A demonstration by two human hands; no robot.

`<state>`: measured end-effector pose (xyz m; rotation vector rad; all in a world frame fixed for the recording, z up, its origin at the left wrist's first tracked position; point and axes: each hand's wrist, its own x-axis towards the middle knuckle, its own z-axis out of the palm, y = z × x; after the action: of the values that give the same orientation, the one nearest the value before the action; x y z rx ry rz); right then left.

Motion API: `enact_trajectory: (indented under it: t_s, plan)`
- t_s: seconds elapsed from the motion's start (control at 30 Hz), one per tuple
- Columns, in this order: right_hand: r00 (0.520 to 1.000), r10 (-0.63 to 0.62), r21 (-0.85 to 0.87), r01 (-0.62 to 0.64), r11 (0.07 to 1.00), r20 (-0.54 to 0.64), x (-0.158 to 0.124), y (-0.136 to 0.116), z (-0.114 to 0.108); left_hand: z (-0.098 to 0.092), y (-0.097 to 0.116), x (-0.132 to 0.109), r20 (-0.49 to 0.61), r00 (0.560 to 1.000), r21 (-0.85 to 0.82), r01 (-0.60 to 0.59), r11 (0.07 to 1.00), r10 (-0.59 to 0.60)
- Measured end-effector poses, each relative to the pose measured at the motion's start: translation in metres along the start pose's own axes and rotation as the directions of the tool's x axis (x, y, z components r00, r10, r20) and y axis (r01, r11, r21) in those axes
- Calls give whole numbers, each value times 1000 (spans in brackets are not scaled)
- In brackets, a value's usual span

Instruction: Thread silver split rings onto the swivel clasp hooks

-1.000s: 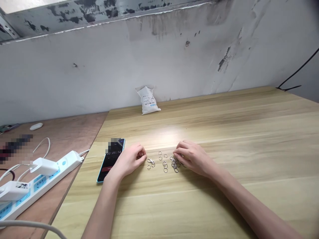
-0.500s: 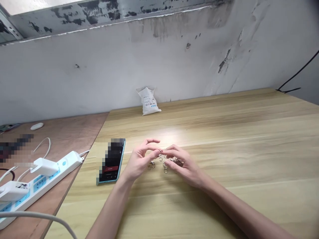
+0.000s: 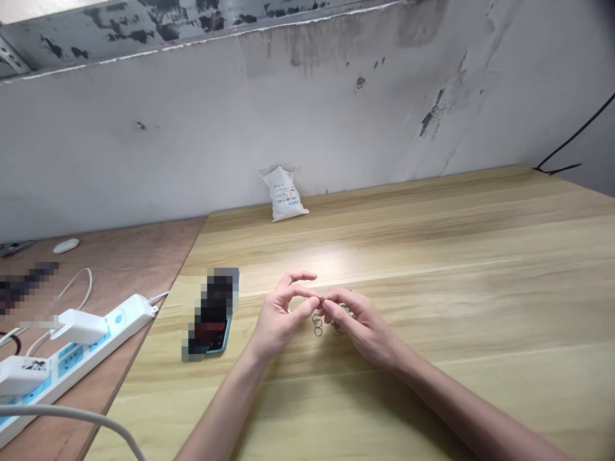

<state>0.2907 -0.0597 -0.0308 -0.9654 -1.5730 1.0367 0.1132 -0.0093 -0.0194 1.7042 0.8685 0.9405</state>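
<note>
My left hand (image 3: 283,317) pinches a small metal ring between thumb and index finger, its other fingers loosely curled. Thumb and index finger of my right hand (image 3: 361,323) are pressed together at the same spot, fingertips meeting those of the left. The pinched ring is almost wholly hidden by the fingers. Below the fingertips, a few loose metal rings (image 3: 318,331) lie on the wooden table (image 3: 432,269). More small metal pieces (image 3: 339,328) form a pile under my right hand, partly covered by it.
Left of my hands lies a phone (image 3: 220,339) with a light blue edge, partly pixelated. A white packet (image 3: 287,198) with a printed label leans against the wall at the back. On the brown surface at left, a white power strip (image 3: 127,315) carries plugs and cables.
My right hand's thumb and index finger have closed together at the left fingertips. Both hands have shifted slightly right in view, covering more of the rings. The camera view has tilted a little.
</note>
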Motion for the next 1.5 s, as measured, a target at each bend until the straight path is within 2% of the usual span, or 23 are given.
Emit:
enact_trajectory:
  t_s: [0.07,0.17,0.3,0.4,0.53,0.63,0.73,1.07,1.27,1.4,1.5]
  plan:
    - [1000,12,-6,-12,1000,-21,0,-2,-2,0,-1,-1,-19,998,79,-59,995,60]
    - [999,25,-35,-27,999,-37,1,-4,-6,1,-1,-3,-25,977,231,-201,952,212]
    - [998,-32,-135,24,991,-57,1,-1,-9,3,2,-4,-23,900,428,-384,818,435]
    - [986,-157,-293,133,947,-60,0,2,-11,3,4,-4,17,855,517,-451,728,518]
    - [952,-305,-516,244,821,-36,0,2,-16,2,4,-4,75,870,511,-453,731,487]
    - [933,-361,-598,288,748,-2,1,1,-18,1,4,-4,88,889,482,-434,761,450]
    - [925,-379,-641,307,703,28,1,1,-17,0,5,-3,103,887,489,-439,754,450]
    - [933,-355,-701,296,649,65,-1,10,-18,1,2,-2,220,821,593,-541,596,527]
    - [933,-337,-735,316,599,127,-1,15,-18,3,1,-1,279,799,632,-571,524,533]
    - [932,-342,-742,315,591,124,-1,17,-16,4,2,0,272,793,676,-560,479,545]
    - [920,-380,-750,320,578,100,0,15,-14,4,1,0,212,817,736,-495,462,536]
